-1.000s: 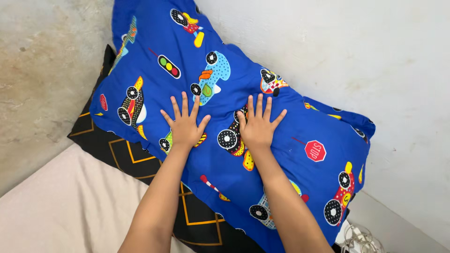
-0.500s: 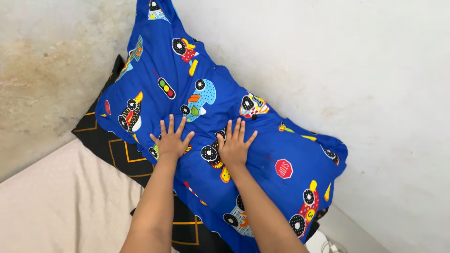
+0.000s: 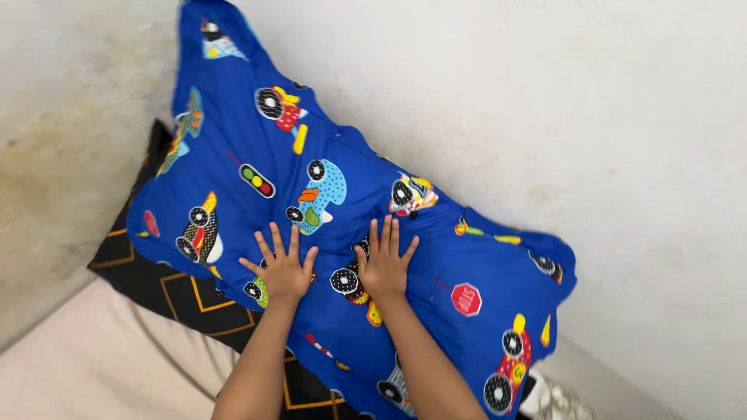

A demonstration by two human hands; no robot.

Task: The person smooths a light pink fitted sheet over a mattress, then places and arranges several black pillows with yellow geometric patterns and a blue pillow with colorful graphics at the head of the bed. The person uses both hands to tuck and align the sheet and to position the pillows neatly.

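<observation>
Both hands (image 3: 334, 268) flat atop blue pillow (image 3: 311, 202).

Black pillow (image 3: 187, 292) on beige mattress (image 3: 93, 365)

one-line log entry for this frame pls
left hand: flat on blue car-print pillow | right hand: flat on same pillow | pillow: atop black pillow, against wall

1. The blue pillow (image 3: 350, 233) is showing a smooth, matt woven cloth cover, printed with bright cartoon cars and creasing softly under both hands.
2. The black cushion (image 3: 179, 288), at seven o'clock from it, is looking like matt cloth with thin orange lines.
3. The beige sheet (image 3: 101, 365) is lying as plain, dull fabric.
4. The wall (image 3: 591, 117) is appearing chalky, rough and stained.
</observation>
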